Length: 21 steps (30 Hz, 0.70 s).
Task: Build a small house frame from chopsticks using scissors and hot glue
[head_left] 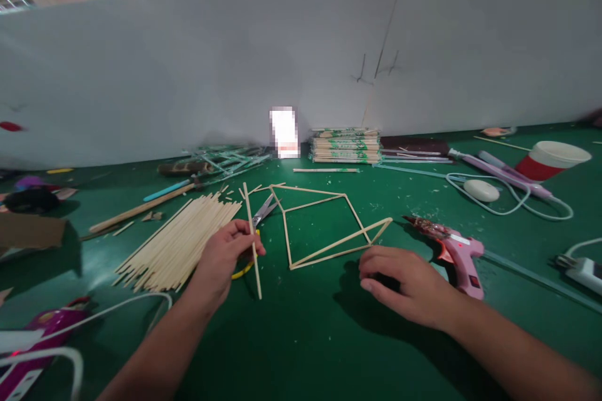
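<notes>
My left hand pinches a thin wooden chopstick, which leans nearly upright in front of the scissors. Their yellow handles are partly hidden behind my fingers. My right hand hovers low over the table with loosely bent fingers, the thumb apart and nothing visible in it. Between both hands lies a frame of joined sticks, its near right corner close to my right fingertips. A pink glue gun rests on its side to the right, its nozzle coated in dark brown residue.
Left of my left hand spreads a pile of bare sticks. Wrapped chopsticks are stacked along the grey partition, beside a bright blurred screen. A paper cup, white cord and power strip sit right; a purple device lies front left.
</notes>
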Motion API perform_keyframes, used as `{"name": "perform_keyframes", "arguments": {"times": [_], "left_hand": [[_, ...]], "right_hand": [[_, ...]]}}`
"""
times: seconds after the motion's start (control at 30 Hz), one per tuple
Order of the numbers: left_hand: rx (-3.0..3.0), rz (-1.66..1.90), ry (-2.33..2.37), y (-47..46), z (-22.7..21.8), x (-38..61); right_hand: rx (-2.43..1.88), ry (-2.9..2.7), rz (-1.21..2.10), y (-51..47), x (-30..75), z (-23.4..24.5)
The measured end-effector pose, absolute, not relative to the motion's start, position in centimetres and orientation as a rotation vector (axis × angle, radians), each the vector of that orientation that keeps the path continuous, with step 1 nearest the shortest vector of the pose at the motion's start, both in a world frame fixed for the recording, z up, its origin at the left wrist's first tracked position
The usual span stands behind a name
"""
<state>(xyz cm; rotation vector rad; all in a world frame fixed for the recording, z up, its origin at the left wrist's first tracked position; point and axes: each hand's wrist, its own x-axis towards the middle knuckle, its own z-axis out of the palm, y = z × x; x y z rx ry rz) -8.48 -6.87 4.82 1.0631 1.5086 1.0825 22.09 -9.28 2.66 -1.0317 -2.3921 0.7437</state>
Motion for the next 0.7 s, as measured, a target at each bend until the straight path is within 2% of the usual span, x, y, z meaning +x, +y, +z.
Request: {"name": "perform_keyframes", "arguments": {"times": [0.33, 0.53, 0.7], "left_hand": [[1.018, 1.061, 1.317, -7.2, 4.1, -7.5], [1.27, 1.355, 1.469, -7.8, 4.2, -6.9], [1.31, 1.405, 1.508, -7.7, 4.2, -6.6]], "right_hand": [[-0.982, -2.53, 0.642, -10.1, 21.4, 2.8], [-0.994, -2.554, 0.653, -10.0, 21.2, 2.8], [-0.995, -2.537, 0.649, -9.9, 21.3, 2.5]]}}
